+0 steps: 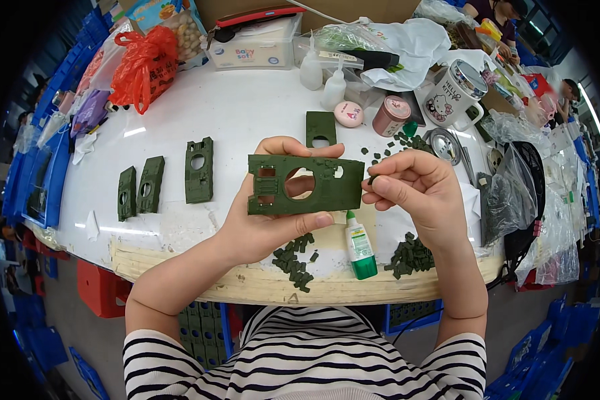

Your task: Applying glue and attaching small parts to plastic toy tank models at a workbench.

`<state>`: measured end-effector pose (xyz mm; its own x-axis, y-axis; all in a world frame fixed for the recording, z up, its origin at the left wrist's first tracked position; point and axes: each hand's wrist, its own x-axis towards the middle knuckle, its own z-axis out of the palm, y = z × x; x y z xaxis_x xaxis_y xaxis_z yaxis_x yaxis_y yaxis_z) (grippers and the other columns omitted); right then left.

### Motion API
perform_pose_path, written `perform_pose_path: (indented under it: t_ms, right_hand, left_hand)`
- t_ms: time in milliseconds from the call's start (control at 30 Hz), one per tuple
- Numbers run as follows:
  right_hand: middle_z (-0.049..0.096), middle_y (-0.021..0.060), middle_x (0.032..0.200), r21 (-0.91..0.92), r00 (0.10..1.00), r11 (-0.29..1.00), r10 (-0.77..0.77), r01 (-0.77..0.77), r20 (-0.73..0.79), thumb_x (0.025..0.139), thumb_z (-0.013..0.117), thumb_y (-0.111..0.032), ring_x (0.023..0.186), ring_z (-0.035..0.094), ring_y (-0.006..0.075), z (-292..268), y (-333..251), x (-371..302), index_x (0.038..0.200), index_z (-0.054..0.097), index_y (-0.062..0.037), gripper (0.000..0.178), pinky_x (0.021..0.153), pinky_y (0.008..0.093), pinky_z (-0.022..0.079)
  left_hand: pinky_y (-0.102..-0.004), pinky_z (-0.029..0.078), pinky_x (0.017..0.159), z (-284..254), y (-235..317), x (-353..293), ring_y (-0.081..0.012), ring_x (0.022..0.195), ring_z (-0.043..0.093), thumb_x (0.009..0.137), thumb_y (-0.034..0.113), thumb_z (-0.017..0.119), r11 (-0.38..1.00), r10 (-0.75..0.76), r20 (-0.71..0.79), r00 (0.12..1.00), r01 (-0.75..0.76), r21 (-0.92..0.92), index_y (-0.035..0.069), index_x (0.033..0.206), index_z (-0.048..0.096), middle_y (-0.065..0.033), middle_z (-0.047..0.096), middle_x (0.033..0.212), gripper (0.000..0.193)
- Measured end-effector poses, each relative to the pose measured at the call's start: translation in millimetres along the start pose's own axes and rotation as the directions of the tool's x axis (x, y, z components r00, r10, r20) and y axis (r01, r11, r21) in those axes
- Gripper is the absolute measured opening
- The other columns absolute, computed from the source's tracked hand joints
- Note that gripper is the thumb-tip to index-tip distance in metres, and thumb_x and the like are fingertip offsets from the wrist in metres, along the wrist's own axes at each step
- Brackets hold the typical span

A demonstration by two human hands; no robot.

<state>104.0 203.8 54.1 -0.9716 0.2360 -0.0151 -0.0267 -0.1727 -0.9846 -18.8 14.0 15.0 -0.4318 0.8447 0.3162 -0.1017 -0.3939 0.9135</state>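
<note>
My left hand (260, 230) grips a dark green plastic model tank hull (333, 193) with a large round hole and smaller square openings. Thumb and fingers clasp its long edges above the table. Close to the hull's right end, my right hand (413, 187) pinches a tiny dark green part (371, 180), partly hidden by the fingertips. Below the hull lies a glue bottle (360, 248) with a green cap and base. Small green parts form one pile (293, 263) left of the bottle and another pile (408, 257) to its right.
Three similar hulls (199, 170) stand on the left of the white table (247, 100), and another hull (320, 127) lies beyond my hands. White squeeze bottles (334, 87), a pink tin (392, 117) and a lidded mug (455, 93) stand farther back. A red bag (147, 67) sits at the far left.
</note>
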Motion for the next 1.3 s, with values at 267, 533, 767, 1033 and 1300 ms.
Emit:
perform_pose_path:
  t_ms: [267, 533, 767, 1033, 1300]
  right_hand:
    - [0.068, 0.0102, 0.089, -0.018, 0.999, 0.999, -0.049, 0.048, -0.007, 0.085, 0.066, -0.001, 0.078, 0.067, 0.0117, 7, 1, -7, 0.097, 0.064, 0.0039, 0.013, 0.068, 0.0209, 0.054]
    - [0.069, 0.0111, 0.088, -0.024, 0.996, 0.997, -0.073, 0.072, -0.052, 0.086, 0.065, -0.001, 0.079, 0.067, 0.0126, 10, 3, -6, 0.102, 0.064, 0.0052, 0.017, 0.068, 0.021, 0.054]
    - [0.066, 0.0096, 0.088, -0.01, 0.999, 0.999, -0.037, 0.037, -0.022, 0.085, 0.067, -0.001, 0.078, 0.064, 0.0105, 9, 3, -6, 0.098, 0.064, 0.0044, 0.014, 0.068, 0.0209, 0.052]
    - [0.05, 0.0091, 0.112, -0.146, 0.985, 0.975, -0.174, 0.17, -0.016, 0.081, 0.07, -0.004, 0.098, 0.052, 0.0128, 12, 11, -7, 0.09, 0.068, 0.0006, 0.011, 0.087, 0.0285, 0.043]
    - [0.051, 0.0096, 0.111, -0.113, 0.988, 0.982, -0.155, 0.152, -0.018, 0.08, 0.07, -0.005, 0.106, 0.049, 0.0147, 17, 18, -7, 0.089, 0.067, 0.0002, 0.01, 0.094, 0.0309, 0.038]
  left_hand:
    - [-0.0357, 0.049, 0.099, 6, -1, -3, -0.0233, 0.122, 0.05, 0.08, -0.009, 0.066, 0.995, 0.084, 0.042, 0.996, -0.086, 0.052, 0.01, 0.119, 0.03, -0.0229, 0.036, 0.141, 0.056]
    - [-0.0381, 0.049, 0.097, 3, -3, -4, -0.0264, 0.121, 0.05, 0.078, -0.001, 0.072, 0.988, 0.085, 0.033, 0.996, -0.089, 0.129, 0.014, 0.118, 0.028, -0.0257, 0.034, 0.141, 0.061]
    - [-0.0384, 0.049, 0.097, 4, -4, -4, -0.0275, 0.123, 0.049, 0.079, -0.003, 0.071, 0.973, 0.13, 0.057, 0.99, -0.139, 0.186, 0.013, 0.117, 0.028, -0.0265, 0.033, 0.141, 0.06]
    - [-0.0322, 0.049, 0.098, 7, -7, -5, -0.0251, 0.124, 0.049, 0.078, -0.006, 0.07, 0.961, 0.196, 0.051, 0.979, -0.203, 0.188, 0.006, 0.118, 0.032, -0.0231, 0.04, 0.137, 0.056]
    - [-0.0326, 0.047, 0.098, 10, -9, -6, -0.0256, 0.127, 0.047, 0.077, -0.006, 0.07, 0.969, 0.2, 0.048, 0.979, -0.204, 0.142, 0.004, 0.117, 0.034, -0.0221, 0.041, 0.135, 0.055]
